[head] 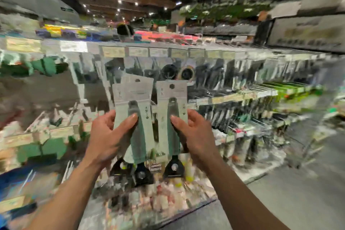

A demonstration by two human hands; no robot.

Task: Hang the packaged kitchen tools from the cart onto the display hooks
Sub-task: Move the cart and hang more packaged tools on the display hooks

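- Holding carded kitchen tools up in front of the hanging display (233, 73), the person is standing close to it in the head view; the background is smearing badly, so the display hooks (200, 96) are hard to pick out, and no cart is showing.
- The left hand (110, 136) is gripping the left packs (133, 99), thumb lying across the front, fingers curling behind; two cards seem to be overlapping there, judging by two black tool heads (141, 175) at the bottom.
- The right hand (196, 132) is gripping the right pack (171, 102) the same way.
- Both loads are standing upright, side by side and just apart, hang holes (171, 86) uppermost; neither is sitting on a hook yet.
- The step in hand is probably bringing the packs to the hooks; the next move is calling for choosing a free hook, lining a hole up with its tip and sliding the card on, likely one hand at a time.
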